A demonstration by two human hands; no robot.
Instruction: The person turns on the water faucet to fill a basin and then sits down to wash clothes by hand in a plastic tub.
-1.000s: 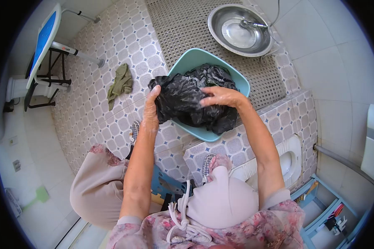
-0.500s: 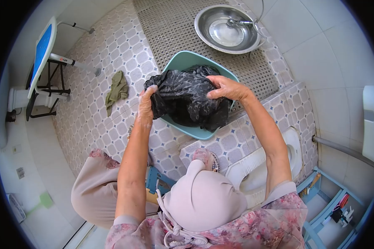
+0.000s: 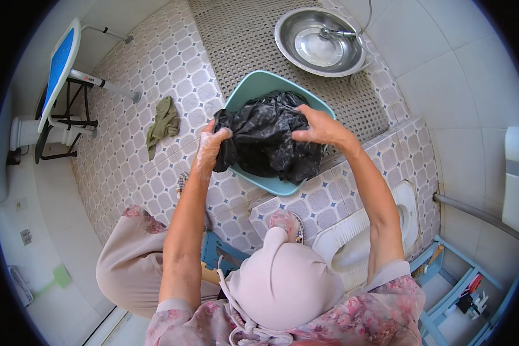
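Observation:
A wet black garment [image 3: 271, 135] with soap suds on it is bunched over a teal plastic basin [image 3: 246, 86]; its exact kind does not show. My left hand [image 3: 212, 144], sudsy around the thumb, grips the cloth at the basin's left rim. On the other side my right hand [image 3: 319, 127] has its thumb and fingers closed on the cloth near the right rim. Between the two hands the fabric lies in loose folds, and the lower part rests inside the basin. The basin's bottom is hidden under it.
A metal bowl [image 3: 282, 40] with a shower head [image 3: 328, 33] in it stands on a perforated mat [image 3: 225, 34]. An olive cloth [image 3: 164, 124] lies on the tiles. Around me are a squat toilet [image 3: 343, 228], a blue-seated chair [image 3: 60, 66] and a blue rack [image 3: 461, 279].
My left hand has moved slightly right and down with its cloth. The garment's stretched top has slackened and dropped lower between my hands. My right hand has shifted a little right.

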